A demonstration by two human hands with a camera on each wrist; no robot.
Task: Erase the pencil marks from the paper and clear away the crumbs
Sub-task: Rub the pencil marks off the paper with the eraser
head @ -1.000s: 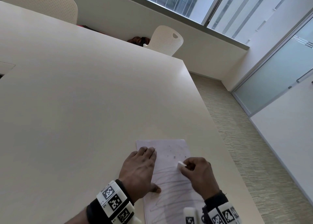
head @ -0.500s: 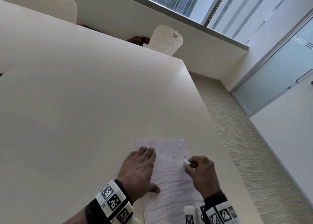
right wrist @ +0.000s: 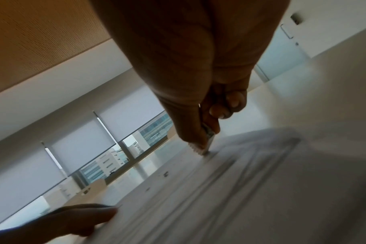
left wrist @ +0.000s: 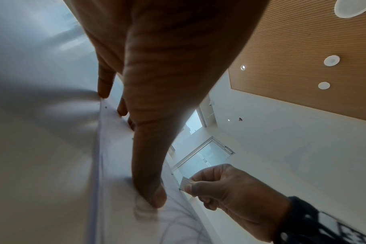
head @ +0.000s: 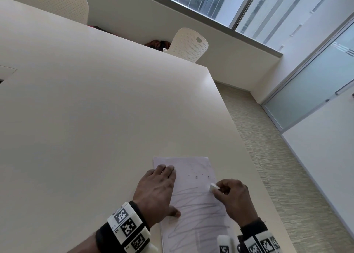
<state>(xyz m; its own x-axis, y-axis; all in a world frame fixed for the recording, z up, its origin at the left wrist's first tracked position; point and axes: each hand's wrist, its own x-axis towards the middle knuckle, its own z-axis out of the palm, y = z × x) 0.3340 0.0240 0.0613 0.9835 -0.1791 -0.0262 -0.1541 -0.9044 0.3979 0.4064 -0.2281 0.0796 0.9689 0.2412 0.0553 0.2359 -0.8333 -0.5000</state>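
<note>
A white sheet of paper (head: pixel 193 199) lies near the table's right edge, with grey pencil scribbles (head: pixel 199 214) over its near half. Dark eraser crumbs (head: pixel 196 177) dot its far half. My left hand (head: pixel 159 191) lies flat on the paper's left edge, fingers straight, thumb (left wrist: pixel 150 194) pressing the sheet. My right hand (head: pixel 232 197) pinches a small white eraser (head: pixel 213 187) and holds its tip on the paper at the right edge, at the top of the scribbles. In the right wrist view the eraser (right wrist: pixel 202 147) touches the sheet beneath thumb and forefinger.
The cream table (head: pixel 95 118) stretches far and left; its right edge (head: pixel 247 157) runs close beside the paper, with striped carpet floor (head: pixel 287 176) below. Two white perforated chairs (head: pixel 188 44) stand at the far side.
My right hand has slid the eraser rightward across the paper, from its middle to its right edge. The left hand has stayed in place.
</note>
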